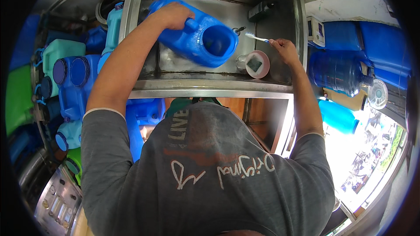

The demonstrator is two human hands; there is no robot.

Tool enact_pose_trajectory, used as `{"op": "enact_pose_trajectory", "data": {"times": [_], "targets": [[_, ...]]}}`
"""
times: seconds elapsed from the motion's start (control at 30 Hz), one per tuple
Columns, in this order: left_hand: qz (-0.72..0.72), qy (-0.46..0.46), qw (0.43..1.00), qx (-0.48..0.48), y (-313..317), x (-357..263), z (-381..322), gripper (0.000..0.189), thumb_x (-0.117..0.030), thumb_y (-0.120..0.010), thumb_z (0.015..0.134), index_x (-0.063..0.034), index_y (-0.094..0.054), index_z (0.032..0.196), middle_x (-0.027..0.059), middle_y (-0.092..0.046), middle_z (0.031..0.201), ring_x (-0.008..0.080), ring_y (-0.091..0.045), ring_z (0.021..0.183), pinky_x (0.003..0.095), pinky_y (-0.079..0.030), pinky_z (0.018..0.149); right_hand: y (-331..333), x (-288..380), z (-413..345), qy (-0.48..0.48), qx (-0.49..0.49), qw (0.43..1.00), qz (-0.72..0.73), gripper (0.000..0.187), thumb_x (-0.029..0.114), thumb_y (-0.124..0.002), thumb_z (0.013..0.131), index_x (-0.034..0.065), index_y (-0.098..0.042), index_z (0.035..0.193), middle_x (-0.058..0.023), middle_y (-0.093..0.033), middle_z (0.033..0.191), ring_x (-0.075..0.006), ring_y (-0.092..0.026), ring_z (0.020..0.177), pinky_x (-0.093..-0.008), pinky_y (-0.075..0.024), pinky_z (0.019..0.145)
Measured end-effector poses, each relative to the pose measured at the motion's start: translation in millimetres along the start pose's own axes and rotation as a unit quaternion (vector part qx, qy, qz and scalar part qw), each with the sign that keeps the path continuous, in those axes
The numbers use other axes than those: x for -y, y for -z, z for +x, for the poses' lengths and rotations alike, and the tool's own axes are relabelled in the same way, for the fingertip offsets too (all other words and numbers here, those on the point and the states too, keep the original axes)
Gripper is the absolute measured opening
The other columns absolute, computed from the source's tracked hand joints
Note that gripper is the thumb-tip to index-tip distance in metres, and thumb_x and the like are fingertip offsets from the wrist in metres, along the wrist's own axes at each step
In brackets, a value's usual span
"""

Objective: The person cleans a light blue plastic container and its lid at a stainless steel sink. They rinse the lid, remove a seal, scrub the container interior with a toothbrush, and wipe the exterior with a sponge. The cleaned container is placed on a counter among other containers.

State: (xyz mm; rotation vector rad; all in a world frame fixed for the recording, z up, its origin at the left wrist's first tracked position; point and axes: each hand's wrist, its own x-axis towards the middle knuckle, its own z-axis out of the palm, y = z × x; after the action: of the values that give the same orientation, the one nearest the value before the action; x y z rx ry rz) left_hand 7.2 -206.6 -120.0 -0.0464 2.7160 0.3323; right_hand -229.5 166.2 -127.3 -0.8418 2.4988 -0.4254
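Observation:
My left hand point(177, 15) grips the handle of a blue plastic water jug point(174, 42), which lies tilted over a stainless steel sink point(210, 84). The jug's wide open mouth faces right and towards me; its inside is only partly visible. Between the thumb and fingers of my right hand point(284, 49) is a white and blue toothbrush point(258, 38), its bristles pointing left, apart from the jug. Below the brush, near the sink's front wall, a pink-rimmed cup point(266, 65) holds a dark green scouring pad point(254, 63).
A dark device point(260, 11) lies at the sink's back right. Blue and teal jugs point(67, 50) crowd the left side. To the right are a large clear blue water bottle point(338, 72), blue containers point(385, 46) and a small white box point(315, 31). A gauge panel point(59, 203) stands lower left.

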Motion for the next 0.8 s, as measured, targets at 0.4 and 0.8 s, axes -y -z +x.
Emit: {"op": "enact_pose_trajectory", "data": {"times": [0.4,0.8], "targets": [[-0.099,-0.086,0.955,-0.267,-82,-101,-106,0.029,-0.038,-0.068,0.087,-0.011,-0.071,0.098,0.0119,-0.068,0.102,0.0297,-0.059,0.114,0.0503,-0.033,0.114,-62,140,40,0.125,0.054,0.989,-0.047,0.053,0.058,-0.072,0.08,0.0057,-0.072,0.086,-0.0136,-0.069,0.077,-0.0286,-0.067,0.073,-0.0408,-0.0521,0.07],[-0.078,-0.064,0.945,-0.312,-100,-94,-104,0.023,-0.033,-0.062,0.092,-0.0116,-0.07,0.092,0.0076,-0.069,0.095,0.0255,-0.059,0.115,0.0464,-0.03,0.117,-58,161,38,0.07,0.102,0.991,-0.055,0.058,0.061,-0.066,0.085,0.0039,-0.071,0.074,-0.0197,-0.068,0.073,-0.0355,-0.066,0.072,-0.0451,-0.0514,0.071]]}}
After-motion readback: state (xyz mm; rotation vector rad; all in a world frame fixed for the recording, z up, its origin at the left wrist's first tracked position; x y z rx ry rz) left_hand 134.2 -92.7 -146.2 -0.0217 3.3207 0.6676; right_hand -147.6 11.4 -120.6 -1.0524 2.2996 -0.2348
